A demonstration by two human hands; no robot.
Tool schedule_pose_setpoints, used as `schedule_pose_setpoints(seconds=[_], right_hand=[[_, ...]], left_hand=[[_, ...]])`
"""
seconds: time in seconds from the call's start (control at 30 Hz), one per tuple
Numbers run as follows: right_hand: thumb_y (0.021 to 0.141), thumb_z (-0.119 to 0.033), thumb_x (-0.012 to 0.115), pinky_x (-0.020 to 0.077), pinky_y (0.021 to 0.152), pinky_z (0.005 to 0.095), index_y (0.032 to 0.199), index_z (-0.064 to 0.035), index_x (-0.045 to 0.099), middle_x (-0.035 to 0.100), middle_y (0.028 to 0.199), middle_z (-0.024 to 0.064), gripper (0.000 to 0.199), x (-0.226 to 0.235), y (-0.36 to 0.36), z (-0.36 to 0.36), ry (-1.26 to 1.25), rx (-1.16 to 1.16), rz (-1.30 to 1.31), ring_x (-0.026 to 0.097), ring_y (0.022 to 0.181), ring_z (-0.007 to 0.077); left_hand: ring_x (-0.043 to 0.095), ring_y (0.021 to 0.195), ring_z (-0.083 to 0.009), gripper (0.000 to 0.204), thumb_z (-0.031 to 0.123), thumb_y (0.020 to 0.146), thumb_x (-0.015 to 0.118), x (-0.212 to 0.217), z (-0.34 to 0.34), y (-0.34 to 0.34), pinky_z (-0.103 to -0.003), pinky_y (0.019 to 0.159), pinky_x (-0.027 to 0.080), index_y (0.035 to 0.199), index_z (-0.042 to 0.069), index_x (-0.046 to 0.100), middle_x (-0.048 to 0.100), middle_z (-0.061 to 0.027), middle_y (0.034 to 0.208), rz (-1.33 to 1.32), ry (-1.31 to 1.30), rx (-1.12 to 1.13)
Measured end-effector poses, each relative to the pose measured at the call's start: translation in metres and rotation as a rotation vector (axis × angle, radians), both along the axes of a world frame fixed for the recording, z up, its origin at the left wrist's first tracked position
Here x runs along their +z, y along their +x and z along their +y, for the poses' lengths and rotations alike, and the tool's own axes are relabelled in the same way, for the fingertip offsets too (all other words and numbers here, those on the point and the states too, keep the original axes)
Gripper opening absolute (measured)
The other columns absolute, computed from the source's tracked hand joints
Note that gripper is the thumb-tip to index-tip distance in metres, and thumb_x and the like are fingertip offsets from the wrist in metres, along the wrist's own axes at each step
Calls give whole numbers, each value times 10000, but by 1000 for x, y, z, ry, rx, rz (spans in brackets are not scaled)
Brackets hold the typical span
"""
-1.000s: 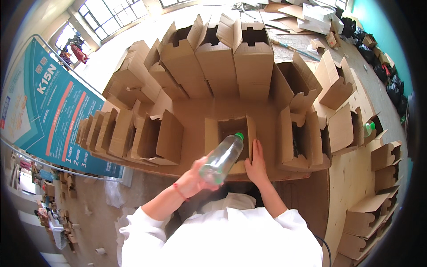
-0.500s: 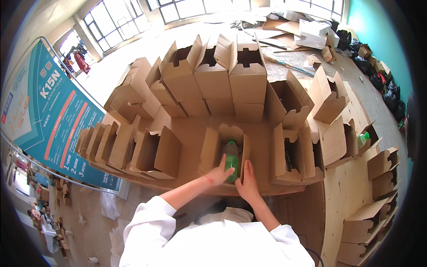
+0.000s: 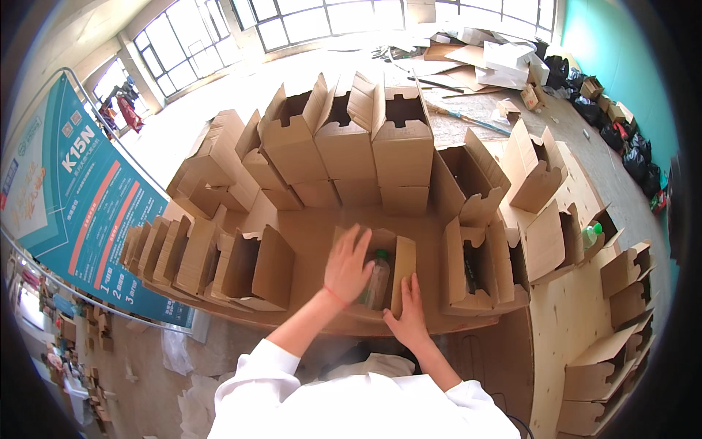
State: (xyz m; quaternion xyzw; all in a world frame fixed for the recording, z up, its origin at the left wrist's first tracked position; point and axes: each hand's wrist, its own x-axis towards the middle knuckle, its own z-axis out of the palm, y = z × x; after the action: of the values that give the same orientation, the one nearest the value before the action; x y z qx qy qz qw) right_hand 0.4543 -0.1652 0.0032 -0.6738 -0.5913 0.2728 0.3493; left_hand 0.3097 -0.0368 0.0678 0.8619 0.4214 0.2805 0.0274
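Brown cardboard box (image 3: 401, 287): open-topped, between the two hands on the cardboard-covered table (image 3: 311, 228), close to its near edge; probably set there for short reach and a clear view down into it.
Clear bottle (image 3: 377, 284): inside the box, just right of the left hand and ahead of the right thumb, its green cap (image 3: 382, 254) toward the far wall; whether it stands upright or leans I cannot tell. The narrow walls likely keep it from rolling.
Left hand (image 3: 347, 261): fingers spread, palm down, pinching nothing visible; it covers the box's left side, and contact there cannot be made out. It seems placed to manage that side.
Right hand (image 3: 407, 314): fingers laid along the outside of the right flap (image 3: 407, 252), thumb apart at the near corner, no pinch to be seen; this looks like a brace against the box sliding.
Left-hand boxes (image 3: 272, 267): a row left of the left hand, flaps up, perhaps lined up to leave working room.
Tall boxes (image 3: 402, 155): beyond both hands, side by side, openings upward.
Second green-capped bottle (image 3: 592, 234): well right of the right hand, in another box.
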Motion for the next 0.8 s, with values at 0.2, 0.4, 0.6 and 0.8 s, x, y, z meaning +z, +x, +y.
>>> schedule_pose_setpoints(seconds=[0.2,0.4,0.6,0.8], right_hand=[[845,-152,650,276,1117,434,1460,20,227,161,1531,233,766,25,-22,0,377,-56,241,284,1373,400],[885,-208,610,276,1113,478,1397,-9,381,408,1433,171,594,14,-33,13,300,153,-33,345,1349,344],[873,-247,603,281,1105,516,1157,8,619,483,1366,118,382,-9,-26,19,278,199,-331,348,1335,314],[878,-226,590,282,1108,511,1129,18,634,490,1356,125,354,-8,-30,18,328,213,-253,346,1333,323]], left_hand=[[526,1133,-340,402,263,878,598,-30,25,-11,-466,1093,294,1210,40,566,582,-175,1177,-63,-199,-36],[599,1017,-269,291,279,915,475,-55,13,-10,-497,1121,218,964,64,665,671,-131,930,617,-332,-61],[540,1155,-298,317,152,900,527,-8,2,-42,-443,1087,324,1193,51,594,609,-169,1171,-128,-19,109],[389,1340,-228,558,396,995,444,-111,14,-115,-385,1094,312,1456,94,351,434,-86,1438,-1186,-1407,135]])
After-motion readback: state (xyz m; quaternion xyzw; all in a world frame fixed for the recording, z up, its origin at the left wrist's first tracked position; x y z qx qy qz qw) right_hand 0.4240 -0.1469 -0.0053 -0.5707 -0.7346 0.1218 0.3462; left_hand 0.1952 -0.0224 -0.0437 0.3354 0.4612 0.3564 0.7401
